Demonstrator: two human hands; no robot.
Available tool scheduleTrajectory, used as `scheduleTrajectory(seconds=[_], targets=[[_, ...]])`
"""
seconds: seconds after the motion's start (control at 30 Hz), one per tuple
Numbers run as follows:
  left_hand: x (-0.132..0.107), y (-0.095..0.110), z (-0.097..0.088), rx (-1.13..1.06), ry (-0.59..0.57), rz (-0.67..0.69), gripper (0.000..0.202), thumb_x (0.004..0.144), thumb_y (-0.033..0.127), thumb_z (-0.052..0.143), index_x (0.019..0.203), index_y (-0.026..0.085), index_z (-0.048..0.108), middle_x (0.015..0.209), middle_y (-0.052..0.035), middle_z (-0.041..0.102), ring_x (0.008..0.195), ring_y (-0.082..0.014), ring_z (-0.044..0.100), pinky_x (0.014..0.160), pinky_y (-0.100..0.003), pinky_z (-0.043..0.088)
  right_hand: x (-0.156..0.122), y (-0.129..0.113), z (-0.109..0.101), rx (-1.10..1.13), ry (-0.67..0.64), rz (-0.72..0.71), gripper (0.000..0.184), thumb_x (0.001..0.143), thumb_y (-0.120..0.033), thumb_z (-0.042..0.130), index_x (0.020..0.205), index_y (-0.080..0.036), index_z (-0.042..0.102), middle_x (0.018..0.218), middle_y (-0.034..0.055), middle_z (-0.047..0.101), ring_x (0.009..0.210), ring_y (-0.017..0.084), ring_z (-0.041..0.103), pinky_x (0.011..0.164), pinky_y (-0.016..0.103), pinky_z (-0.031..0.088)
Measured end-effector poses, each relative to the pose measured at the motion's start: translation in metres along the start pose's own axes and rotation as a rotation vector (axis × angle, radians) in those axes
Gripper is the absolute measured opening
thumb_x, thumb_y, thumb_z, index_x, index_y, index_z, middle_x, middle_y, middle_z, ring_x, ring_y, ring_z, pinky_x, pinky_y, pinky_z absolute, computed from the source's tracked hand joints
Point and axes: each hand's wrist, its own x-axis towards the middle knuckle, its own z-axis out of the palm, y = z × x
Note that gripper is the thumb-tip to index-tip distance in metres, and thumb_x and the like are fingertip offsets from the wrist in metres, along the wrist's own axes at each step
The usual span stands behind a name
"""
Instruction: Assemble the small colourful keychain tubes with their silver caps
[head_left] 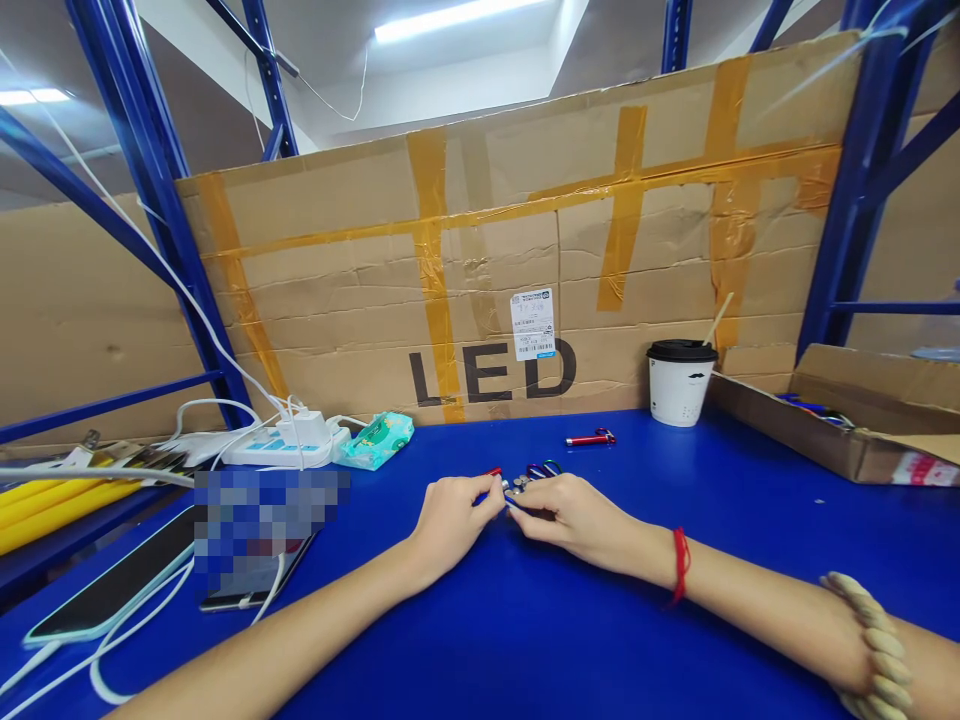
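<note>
My left hand (455, 525) is closed in a pinch on a small red tube (493, 472), whose red end shows above the fingertips. Close by on its right, my right hand (568, 512) is also closed, its thumb and fingers pressed together. What lies in that grip is mostly hidden; a dark blue edge shows near the fingertips. Small silvery round pieces (517, 486) lie between the two hands. Just behind the right fingers are a few small carabiner clips (551, 468), partly covered. Farther back lies a red keychain flashlight (590, 440) with a clip at its right end.
A lidded paper cup (679, 385) with a stick stands at the back right, beside an open cardboard box (832, 440). On the left are a power strip (277, 445), a tissue pack (377, 440), a phone (124, 575) and white cables. A cardboard wall (337, 310) closes the back.
</note>
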Motion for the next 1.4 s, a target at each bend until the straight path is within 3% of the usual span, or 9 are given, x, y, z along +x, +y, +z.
scheduleTrajectory(seconds=[0.1,0.27,0.4,0.53,0.8,1.13,1.4], targets=[[0.000,0.000,-0.001,0.001,0.010,-0.009,0.035,0.086,0.033,0.033,0.058,0.018,0.048,0.052,0.0047,0.043,0.050,-0.0089,0.036,0.051,-0.022,0.021,0.001,0.003,0.000,0.069,0.027,0.005,0.031,0.088,-0.031,0.044,0.064,-0.015,0.057,0.057,-0.0010,0.051,0.052,0.009,0.042,0.055,0.021,0.034],[-0.002,0.003,-0.002,-0.013,-0.009,0.021,0.040,0.090,0.038,0.023,0.062,0.019,0.044,0.054,0.0045,0.046,0.051,-0.0102,0.041,0.052,-0.021,0.024,-0.002,0.008,-0.006,-0.031,0.074,0.013,0.027,0.090,-0.035,0.042,0.094,-0.017,0.063,0.073,0.0018,0.059,0.062,0.011,0.051,0.059,0.021,0.037],[-0.002,0.004,-0.001,0.055,0.022,-0.013,0.033,0.090,0.037,0.027,0.069,0.021,0.046,0.060,0.0029,0.054,0.055,-0.0133,0.050,0.054,-0.022,0.026,-0.005,0.010,-0.007,-0.111,0.126,-0.003,0.033,0.091,-0.035,0.039,0.116,-0.020,0.055,0.080,0.0026,0.061,0.065,0.012,0.055,0.058,0.021,0.040],[-0.001,0.002,0.000,0.102,-0.004,-0.014,0.032,0.090,0.037,0.027,0.076,0.022,0.051,0.063,0.0014,0.059,0.057,-0.0158,0.055,0.054,-0.023,0.027,-0.005,0.012,-0.006,-0.229,0.136,-0.059,0.037,0.093,-0.032,0.034,0.124,-0.017,0.048,0.091,0.0061,0.060,0.073,0.015,0.059,0.061,0.024,0.044],[-0.003,0.002,-0.003,0.072,-0.061,0.073,0.040,0.093,0.036,0.018,0.074,0.021,0.050,0.063,0.0018,0.059,0.057,-0.0149,0.055,0.055,-0.023,0.028,-0.004,0.009,-0.005,-0.387,0.044,-0.124,0.033,0.094,-0.029,0.031,0.111,-0.013,0.054,0.082,0.0066,0.059,0.068,0.016,0.059,0.058,0.025,0.046],[-0.001,-0.002,0.001,0.040,-0.080,0.141,0.045,0.092,0.033,0.022,0.062,0.019,0.052,0.053,0.0019,0.053,0.049,-0.0120,0.047,0.051,-0.022,0.027,-0.005,0.006,0.001,-0.396,0.035,-0.153,0.035,0.093,-0.026,0.033,0.118,-0.008,0.048,0.090,0.0136,0.063,0.078,0.023,0.062,0.063,0.034,0.050],[0.001,-0.002,0.001,0.038,-0.120,0.156,0.045,0.092,0.031,0.024,0.060,0.019,0.053,0.054,0.0019,0.056,0.050,-0.0122,0.049,0.051,-0.022,0.028,-0.003,0.000,-0.001,-0.283,-0.022,-0.100,0.018,0.090,-0.020,0.039,0.094,-0.013,0.055,0.083,0.0105,0.064,0.072,0.021,0.062,0.062,0.028,0.046]])
